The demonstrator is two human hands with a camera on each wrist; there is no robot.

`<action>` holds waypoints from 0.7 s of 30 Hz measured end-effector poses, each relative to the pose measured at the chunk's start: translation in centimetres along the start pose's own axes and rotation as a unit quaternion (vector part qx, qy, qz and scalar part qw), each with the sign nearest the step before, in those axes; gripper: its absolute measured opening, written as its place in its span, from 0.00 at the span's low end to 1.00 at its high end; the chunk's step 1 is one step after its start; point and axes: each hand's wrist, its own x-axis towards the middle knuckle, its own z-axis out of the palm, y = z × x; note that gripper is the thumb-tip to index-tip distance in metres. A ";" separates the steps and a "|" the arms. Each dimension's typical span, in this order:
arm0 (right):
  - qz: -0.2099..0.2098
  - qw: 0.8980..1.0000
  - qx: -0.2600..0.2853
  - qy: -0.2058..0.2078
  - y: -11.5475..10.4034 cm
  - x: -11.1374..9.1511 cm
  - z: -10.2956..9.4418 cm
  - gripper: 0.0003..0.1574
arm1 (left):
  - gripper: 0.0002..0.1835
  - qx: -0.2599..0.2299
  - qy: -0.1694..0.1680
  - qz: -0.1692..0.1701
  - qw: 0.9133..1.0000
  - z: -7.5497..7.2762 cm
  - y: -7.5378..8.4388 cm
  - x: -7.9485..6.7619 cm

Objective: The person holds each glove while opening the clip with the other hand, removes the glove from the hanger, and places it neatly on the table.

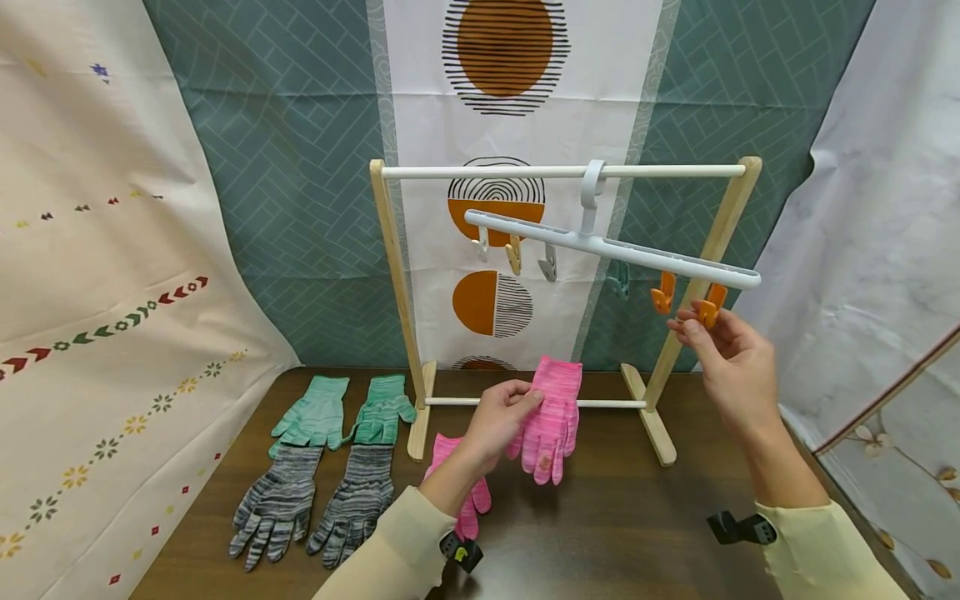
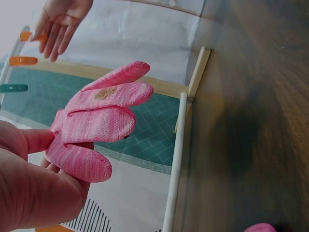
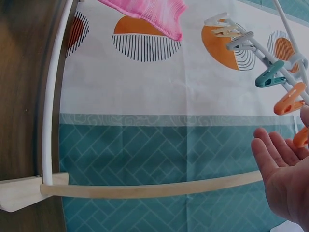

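Observation:
My left hand [image 1: 491, 425] pinches a pink glove [image 1: 553, 412] near its cuff, and the glove hangs fingers-down in front of the rack. In the left wrist view the thumb presses on the pink knit, and a brownish patch marks one glove finger. Up at the right, my right hand [image 1: 738, 371] holds the outermost orange clip [image 1: 712, 307] between thumb and fingers. That clip hangs from the low right end of a pale grey hanger [image 1: 600, 243], which tilts down to the right. A second orange clip [image 1: 663, 293] hangs just left of it.
A wooden rack [image 1: 397, 275] with white rods carries the hanger. White, beige, grey and teal clips [image 3: 270, 74] hang farther along it. Another pink glove [image 1: 472, 500] lies under my left forearm. Green gloves [image 1: 315, 412] and grey striped gloves [image 1: 281, 496] lie on the left.

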 end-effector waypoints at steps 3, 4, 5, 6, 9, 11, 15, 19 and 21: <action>0.002 1.000 0.004 -0.002 0.1 -0.2 -0.1 0.19 | 0.14 0.002 0.002 -0.007 1.000 -0.3 -0.3 -0.1; 0.002 1.000 0.003 -0.003 0.2 -0.3 -0.1 0.20 | 0.14 0.002 0.003 -0.009 1.000 -0.3 -0.4 -0.1; 0.002 1.000 0.002 -0.003 0.2 -0.4 -0.2 0.20 | 0.14 -0.001 0.003 -0.012 1.000 -0.4 -0.5 -0.1; 0.003 1.000 -0.003 -0.003 0.3 -0.5 -0.2 0.21 | 0.14 -0.003 0.004 -0.015 1.000 -0.5 -0.6 -0.1; 0.006 1.000 -0.029 -0.003 0.4 -0.8 -0.4 0.22 | 0.15 -0.010 0.006 -0.021 1.000 -0.6 -0.8 -0.2; 0.011 0.998 -0.058 -0.002 0.5 -1.0 -0.5 0.23 | 0.15 -0.016 0.007 -0.025 1.000 -0.7 -0.9 -0.3; 0.018 0.994 -0.103 -0.002 0.7 -1.4 -0.6 0.25 | 0.14 -0.020 0.008 -0.032 0.999 -0.9 -1.3 -0.4; 0.015 0.992 -0.124 -0.007 1.0 -1.9 -0.9 0.26 | 0.13 -0.017 0.011 -0.038 0.999 -1.0 -1.7 -0.6; 0.008 0.991 -0.135 -0.013 1.1 -2.2 -1.0 0.25 | 0.14 -0.014 0.013 -0.043 0.999 -1.1 -1.9 -0.7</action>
